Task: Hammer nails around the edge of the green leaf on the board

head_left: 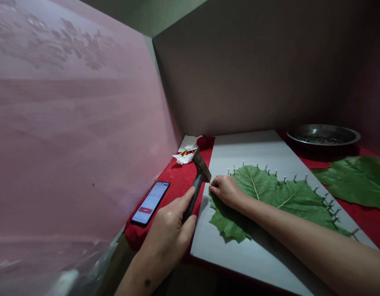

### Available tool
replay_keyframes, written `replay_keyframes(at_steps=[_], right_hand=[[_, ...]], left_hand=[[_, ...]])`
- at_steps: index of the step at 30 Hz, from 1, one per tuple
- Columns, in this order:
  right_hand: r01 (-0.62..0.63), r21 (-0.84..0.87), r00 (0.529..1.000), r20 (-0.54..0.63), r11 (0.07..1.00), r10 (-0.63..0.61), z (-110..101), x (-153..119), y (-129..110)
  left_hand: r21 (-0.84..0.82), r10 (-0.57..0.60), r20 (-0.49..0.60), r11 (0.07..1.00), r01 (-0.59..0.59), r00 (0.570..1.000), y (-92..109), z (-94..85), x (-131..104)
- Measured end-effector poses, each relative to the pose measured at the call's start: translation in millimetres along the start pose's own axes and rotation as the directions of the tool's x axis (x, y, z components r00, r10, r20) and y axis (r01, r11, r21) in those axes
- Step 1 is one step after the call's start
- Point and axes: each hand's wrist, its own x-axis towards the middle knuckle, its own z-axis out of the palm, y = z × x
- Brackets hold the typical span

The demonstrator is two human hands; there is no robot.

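Note:
My left hand (169, 230) is wrapped round the black handle of a hammer (202, 165), whose metal head is raised close to my right fingers. With fingertips pinched, my right hand (225, 189) holds a small nail (210, 185) at the left edge of a large green leaf (270, 193). The leaf lies on a white board (245, 144). Several nails (285, 179) stand along its far and right edges. My right forearm crosses over the leaf and hides part of it.
A phone (150, 203) with a lit screen lies on the red cloth (177, 176) at the left. White paper (183, 158) and a red object (203, 142) are behind the hammer. A metal bowl (323, 135) of nails and another leaf (359, 181) are at the right.

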Motion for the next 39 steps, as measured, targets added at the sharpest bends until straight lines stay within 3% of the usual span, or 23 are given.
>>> replay_keyframes(at_steps=[3, 8, 13, 19, 24, 29, 34, 39], right_hand=[[0.009, 0.013, 1.000, -0.013, 1.000, -0.009, -0.6, -0.6, -0.4], [-0.014, -0.040, 1.000, 0.013, 0.999, 0.015, -2.6, -0.5, -1.9], [0.004, -0.005, 1.000, -0.004, 1.000, -0.004, -2.3, -1.2, -1.4], [-0.015, -0.040, 1.000, 0.011, 0.999, 0.016, -4.1, -2.2, -3.2], [-0.001, 0.002, 1.000, 0.003, 1.000, 0.001, -3.5, -2.3, -2.7], [-0.020, -0.016, 1.000, -0.001, 1.000, 0.020, -2.7, -1.7, -1.7], [0.001, 0.031, 1.000, -0.002, 1.000, -0.001, -1.2, -0.6, 0.9], [0.040, 0.040, 0.998, -0.058, 0.998, -0.038, -1.8, -3.2, 2.2]], left_hand=[[0.016, 0.014, -0.042, 1.000, -0.014, 0.999, 1.9, -0.7, -2.0], [0.038, -0.018, 0.106, 0.999, 0.014, 0.994, -1.6, 5.0, 1.4], [0.031, 0.017, -0.043, 0.999, -0.015, 0.999, 2.4, 2.4, -1.3], [0.093, -0.007, 0.125, 0.996, -0.005, 0.992, 0.9, 3.2, 0.6], [0.071, 0.074, -0.038, 0.995, -0.071, 0.997, 2.6, 0.5, -2.3], [0.089, 0.026, 0.101, 0.995, -0.036, 0.995, -4.2, 7.1, -2.2], [0.067, 0.051, -0.071, 0.997, -0.047, 0.996, 0.5, -5.3, -5.3], [0.055, 0.018, -0.040, 0.998, -0.016, 0.999, 4.0, -6.5, -4.5]])
